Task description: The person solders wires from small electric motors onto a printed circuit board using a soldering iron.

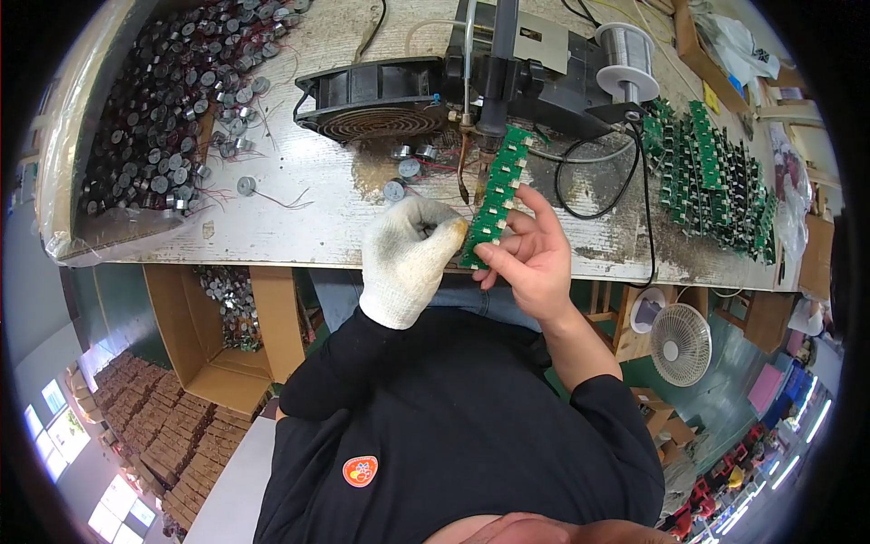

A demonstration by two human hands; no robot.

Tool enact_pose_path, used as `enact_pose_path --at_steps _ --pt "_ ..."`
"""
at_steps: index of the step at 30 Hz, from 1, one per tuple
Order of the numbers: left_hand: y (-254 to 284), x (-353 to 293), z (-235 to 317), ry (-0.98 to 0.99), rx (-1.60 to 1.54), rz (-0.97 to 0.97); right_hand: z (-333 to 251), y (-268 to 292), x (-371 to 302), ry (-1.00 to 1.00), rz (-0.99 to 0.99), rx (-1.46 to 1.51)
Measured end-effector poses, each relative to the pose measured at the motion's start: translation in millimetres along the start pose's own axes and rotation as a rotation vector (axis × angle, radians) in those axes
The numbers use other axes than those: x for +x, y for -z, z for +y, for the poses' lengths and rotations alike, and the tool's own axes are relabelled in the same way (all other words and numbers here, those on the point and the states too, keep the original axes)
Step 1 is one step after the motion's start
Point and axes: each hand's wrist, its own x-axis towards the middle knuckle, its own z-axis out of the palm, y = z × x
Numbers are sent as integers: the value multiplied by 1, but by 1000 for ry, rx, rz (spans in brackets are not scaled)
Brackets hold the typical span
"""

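Observation:
My right hand is bare and closed on a long green circuit board strip, thumb on the near end and fingers behind. The strip stands slanted, its far end beside the tip of a bench soldering machine. White connectors line its right edge. My left hand wears a white knit glove with a stained fingertip. Its thumb and forefinger are pinched together at the strip's left edge; what they hold, if anything, is hidden. Just beyond the glove lie a few small round metal motors with thin red wires.
A black fan stands left of the soldering machine, a solder wire spool right of it. Many wired motors heap at the left. Stacked green boards lie right, past a looped black cable. A cardboard box sits below the table edge.

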Motion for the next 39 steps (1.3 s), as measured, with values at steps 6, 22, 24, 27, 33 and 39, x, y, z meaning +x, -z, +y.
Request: enact_pose_path --at_steps 6,22,24,27,33,39 --pt "-2 -3 7 -31 24 6 -1 1 -1 -17 4 -2" --pt "40 1 -4 -463 462 -23 -3 2 2 -62 64 -82" --pt "52 3 6 -675 798 3 -2 2 5 -53 95 -79" --pt "75 3 -5 -542 556 195 0 0 6 -11 103 -74" --pt "129 4 2 -483 839 510 3 2 7 12 108 -108" --pt "150 16 8 -369 1058 311 4 -1 8 17 108 -113"
